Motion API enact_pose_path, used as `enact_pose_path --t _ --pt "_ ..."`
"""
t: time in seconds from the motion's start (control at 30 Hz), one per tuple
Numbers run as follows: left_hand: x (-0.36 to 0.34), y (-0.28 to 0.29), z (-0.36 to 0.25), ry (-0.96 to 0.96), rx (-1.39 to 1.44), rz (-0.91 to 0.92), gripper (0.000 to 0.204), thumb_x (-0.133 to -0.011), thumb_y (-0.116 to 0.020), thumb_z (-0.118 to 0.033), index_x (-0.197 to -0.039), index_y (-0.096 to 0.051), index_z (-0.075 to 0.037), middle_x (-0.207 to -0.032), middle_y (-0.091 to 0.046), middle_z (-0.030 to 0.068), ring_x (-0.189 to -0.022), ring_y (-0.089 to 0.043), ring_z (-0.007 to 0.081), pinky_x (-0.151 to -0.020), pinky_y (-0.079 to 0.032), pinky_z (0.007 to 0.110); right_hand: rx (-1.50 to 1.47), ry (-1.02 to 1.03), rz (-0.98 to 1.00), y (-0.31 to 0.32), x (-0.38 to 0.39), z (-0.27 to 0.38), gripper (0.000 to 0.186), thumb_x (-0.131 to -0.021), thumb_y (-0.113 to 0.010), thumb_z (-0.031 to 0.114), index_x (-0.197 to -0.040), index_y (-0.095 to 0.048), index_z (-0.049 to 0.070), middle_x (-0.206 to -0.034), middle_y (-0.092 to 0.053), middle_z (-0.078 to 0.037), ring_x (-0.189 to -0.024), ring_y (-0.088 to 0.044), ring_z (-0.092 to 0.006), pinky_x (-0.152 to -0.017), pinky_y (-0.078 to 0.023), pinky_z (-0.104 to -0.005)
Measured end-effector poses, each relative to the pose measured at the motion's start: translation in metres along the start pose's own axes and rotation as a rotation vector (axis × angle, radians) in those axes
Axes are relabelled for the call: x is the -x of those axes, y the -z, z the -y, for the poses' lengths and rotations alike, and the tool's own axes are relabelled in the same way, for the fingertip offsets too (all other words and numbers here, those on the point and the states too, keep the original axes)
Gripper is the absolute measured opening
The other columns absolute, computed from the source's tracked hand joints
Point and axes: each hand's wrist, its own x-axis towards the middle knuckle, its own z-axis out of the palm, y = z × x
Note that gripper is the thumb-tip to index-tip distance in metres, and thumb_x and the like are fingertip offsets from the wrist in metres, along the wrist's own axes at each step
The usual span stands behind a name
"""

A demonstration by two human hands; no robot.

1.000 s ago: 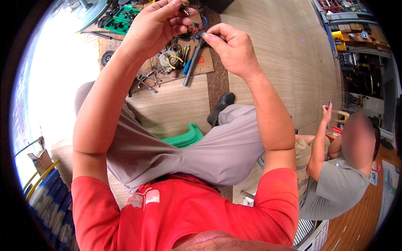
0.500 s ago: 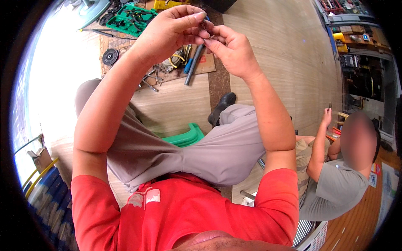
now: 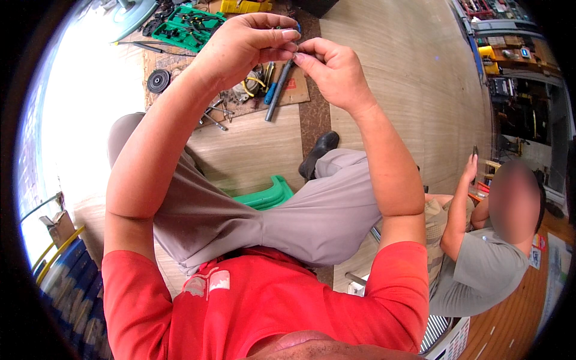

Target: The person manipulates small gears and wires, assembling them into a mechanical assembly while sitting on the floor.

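Both my hands are raised in front of me above my crossed legs in grey trousers (image 3: 312, 216). My left hand (image 3: 243, 48) and my right hand (image 3: 333, 69) meet at the fingertips. Together they pinch a small part (image 3: 295, 53), mostly hidden by the fingers and too small to identify. Below the hands, on the floor, a sheet of cardboard (image 3: 294, 93) carries a dark rod (image 3: 277, 93), a blue-handled tool (image 3: 271, 93) and coiled yellow wire (image 3: 255, 81).
A green tool case (image 3: 189, 27), a yellow box (image 3: 243, 6) and a black disc (image 3: 158, 80) lie on the wooden floor. I sit on a green stool (image 3: 267, 195). Another person in a grey shirt (image 3: 486, 270) sits to my right. Shelves (image 3: 510, 72) stand at the far right.
My hands were apart a second ago; they have come together so the fingertips touch around the small part. The other person's raised hand has barely moved.
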Motion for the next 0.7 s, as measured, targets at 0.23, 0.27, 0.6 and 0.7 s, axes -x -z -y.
enact_pose_path --t 0.23,0.27,0.6,0.7 --pt "0.003 -0.003 -0.002 -0.008 -0.028 -0.013 0.033 -0.093 -0.062 -0.008 -0.123 -0.054 0.004 -0.106 -0.065 0.0112 -0.091 -0.067 0.0173 -0.085 -0.056 0.028 0.034 0.008 0.005 -0.001 0.001 -0.001 0.016 -0.09 -0.065 0.013 -0.099 -0.069 0.001 -0.078 -0.068 -0.004 -0.07 -0.058 -0.0074 -0.063 -0.049 -0.0258" --pt "0.003 -0.003 -0.003 -0.015 -0.022 -0.011 0.033 -0.093 -0.061 -0.007 -0.123 -0.054 0.003 -0.107 -0.065 0.0111 -0.091 -0.067 0.0174 -0.085 -0.056 0.029 0.039 0.006 0.002 -0.001 0.0 -0.001 0.016 -0.09 -0.065 0.013 -0.099 -0.069 0.001 -0.078 -0.068 -0.005 -0.07 -0.058 -0.0076 -0.063 -0.049 -0.0259" --pt "0.006 -0.011 -0.021 -0.015 0.081 -0.152 0.011 -0.095 -0.059 -0.011 -0.1 -0.057 -0.002 -0.092 -0.067 0.0115 -0.072 -0.064 0.0169 -0.063 -0.054 0.031 0.059 0.002 -0.045 0.0 0.0 -0.003 0.017 -0.091 -0.063 0.016 -0.1 -0.068 0.002 -0.078 -0.068 -0.006 -0.069 -0.06 -0.0098 -0.064 -0.05 -0.0273" --pt "0.006 -0.006 -0.022 -0.048 0.113 -0.165 0.01 -0.094 -0.061 -0.011 -0.098 -0.058 -0.003 -0.088 -0.067 0.0099 -0.068 -0.063 0.0158 -0.059 -0.053 0.03 0.07 0.028 -0.03 0.0 0.0 -0.004 0.017 -0.092 -0.063 0.016 -0.1 -0.068 0.002 -0.077 -0.067 -0.006 -0.069 -0.059 -0.0103 -0.063 -0.05 -0.0279"
